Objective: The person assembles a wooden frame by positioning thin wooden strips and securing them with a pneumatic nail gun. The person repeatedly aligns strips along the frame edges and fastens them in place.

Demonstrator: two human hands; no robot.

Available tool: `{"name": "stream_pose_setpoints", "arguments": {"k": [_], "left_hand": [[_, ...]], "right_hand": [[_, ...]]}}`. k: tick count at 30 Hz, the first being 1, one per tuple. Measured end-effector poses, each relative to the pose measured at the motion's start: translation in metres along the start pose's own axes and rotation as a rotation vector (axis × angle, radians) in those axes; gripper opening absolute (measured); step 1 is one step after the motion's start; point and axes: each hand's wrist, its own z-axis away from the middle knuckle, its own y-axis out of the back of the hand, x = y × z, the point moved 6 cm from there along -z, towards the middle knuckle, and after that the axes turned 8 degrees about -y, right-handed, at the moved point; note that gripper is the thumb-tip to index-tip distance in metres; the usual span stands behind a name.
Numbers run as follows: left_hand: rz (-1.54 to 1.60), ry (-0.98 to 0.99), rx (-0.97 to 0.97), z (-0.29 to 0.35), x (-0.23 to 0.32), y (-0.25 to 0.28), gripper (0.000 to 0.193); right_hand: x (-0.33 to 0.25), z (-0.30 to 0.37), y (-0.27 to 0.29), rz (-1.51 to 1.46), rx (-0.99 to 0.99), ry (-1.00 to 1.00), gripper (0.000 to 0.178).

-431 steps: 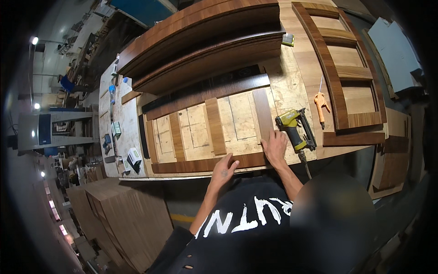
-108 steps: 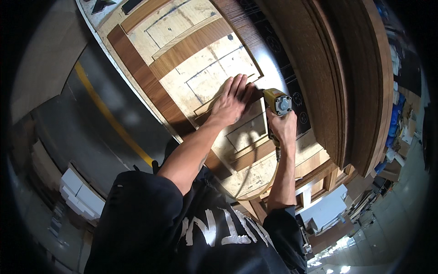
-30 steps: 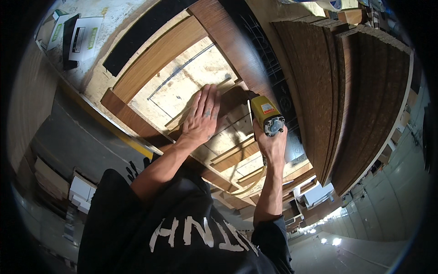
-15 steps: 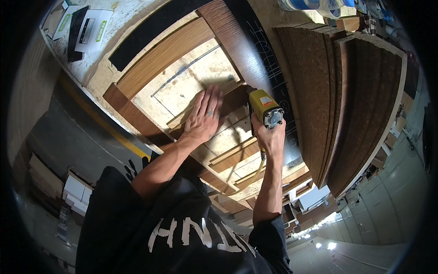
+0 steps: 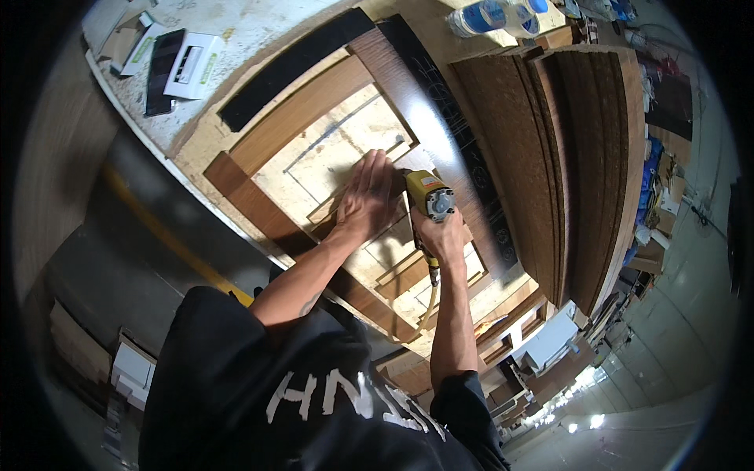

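One yellow-and-black air nail gun is grasped in the grip of the right hand over a ladder-shaped brown wooden frame beside the tabletop's near edge, the left hand, grip released, palm-down on the frame

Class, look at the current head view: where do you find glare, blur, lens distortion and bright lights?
In the head view, glare whitens part of the dark wooden rail; in the head view, the left hand looks slightly smeared; in the head view, the black strip looks bowed and the corners go black; in the head view, lights bloom at lower right.
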Motion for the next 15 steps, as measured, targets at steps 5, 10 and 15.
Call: {"name": "stream_pose_setpoints", "arguments": {"k": [5, 10, 15], "left_hand": [[0.304, -0.002, 0.031, -0.005, -0.024, 0.02, 0.052], [-0.122, 0.117, 0.136, -0.03, -0.143, 0.078, 0.084], [-0.196, 0.074, 0.049, -0.04, -0.176, 0.113, 0.095]], "right_hand": [[-0.002, -0.001, 0.005, 0.075, -0.05, -0.163, 0.043], [-0.022, 0.01, 0.007, 0.087, -0.043, -0.262, 0.044], [-0.004, 0.002, 0.001, 0.054, -0.008, -0.159, 0.041]]}}
